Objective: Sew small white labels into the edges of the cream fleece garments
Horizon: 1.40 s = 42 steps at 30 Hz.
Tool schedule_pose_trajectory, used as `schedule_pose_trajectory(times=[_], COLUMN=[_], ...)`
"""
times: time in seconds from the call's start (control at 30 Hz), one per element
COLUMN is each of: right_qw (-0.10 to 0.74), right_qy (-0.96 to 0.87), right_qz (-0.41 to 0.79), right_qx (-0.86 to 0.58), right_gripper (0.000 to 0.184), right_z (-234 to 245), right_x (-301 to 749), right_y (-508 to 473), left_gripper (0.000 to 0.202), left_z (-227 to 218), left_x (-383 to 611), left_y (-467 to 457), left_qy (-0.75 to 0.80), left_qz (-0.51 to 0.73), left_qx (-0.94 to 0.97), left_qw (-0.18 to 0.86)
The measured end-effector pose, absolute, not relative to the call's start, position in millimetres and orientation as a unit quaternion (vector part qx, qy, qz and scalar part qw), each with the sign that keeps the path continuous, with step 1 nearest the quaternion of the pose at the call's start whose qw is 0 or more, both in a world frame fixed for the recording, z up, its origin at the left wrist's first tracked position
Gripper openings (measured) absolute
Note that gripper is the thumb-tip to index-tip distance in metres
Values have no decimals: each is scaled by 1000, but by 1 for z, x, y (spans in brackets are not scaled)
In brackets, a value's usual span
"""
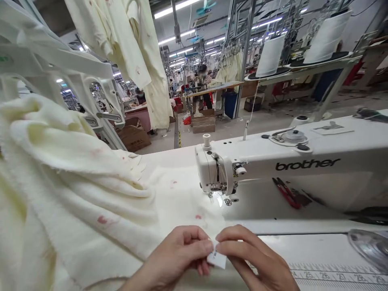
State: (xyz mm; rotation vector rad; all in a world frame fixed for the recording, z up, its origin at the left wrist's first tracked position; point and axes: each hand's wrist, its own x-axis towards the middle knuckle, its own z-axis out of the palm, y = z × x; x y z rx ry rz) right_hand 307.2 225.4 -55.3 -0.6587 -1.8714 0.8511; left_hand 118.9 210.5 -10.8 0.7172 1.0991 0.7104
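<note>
Between my two hands is a small white label [217, 260] with dark print, in front of the sewing machine's needle area. My left hand [184, 252] pinches its left side between thumb and fingers. My right hand [254, 254] has thumb and fingertips closed on its upper edge. Cream fabric [106, 218] with reddish printed spots spreads from the left across the table and reaches under the presser foot, just beyond my hands. The white sewing machine [257, 161], marked "brother", stands right behind, its needle area lit.
Red-handled thread snips [287, 194] lie on the machine bed. A printed ruler [336, 277] runs along the front right edge, near a clear round object [370, 246]. Cream garments [145, 60] hang at upper left beside a white hanger frame [100, 97]. Thread cones [270, 56] stand behind.
</note>
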Motion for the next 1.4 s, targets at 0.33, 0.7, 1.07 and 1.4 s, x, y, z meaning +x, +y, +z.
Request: schedule_pose_trajectory(times=[0.33, 0.7, 1.07, 1.4], right_qw=[398, 377, 379, 351], right_qy=[-488, -484, -806, -838], right_qz=[629, 634, 145, 61], right_qx=[-456, -470, -431, -413], right_gripper=[40, 34, 21, 17], right_z=[-40, -44, -97, -121], right_x=[289, 293, 315, 306], right_y=[215, 216, 217, 226], left_gripper=[39, 34, 8, 6], left_z=[-23, -28, -24, -60], left_x=[145, 138, 123, 116], left_y=[195, 206, 271, 278], left_qy=[586, 605, 639, 614], left_qz=[437, 364, 280, 344], left_qx=[381, 415, 633, 625], left_qw=[566, 573, 334, 338])
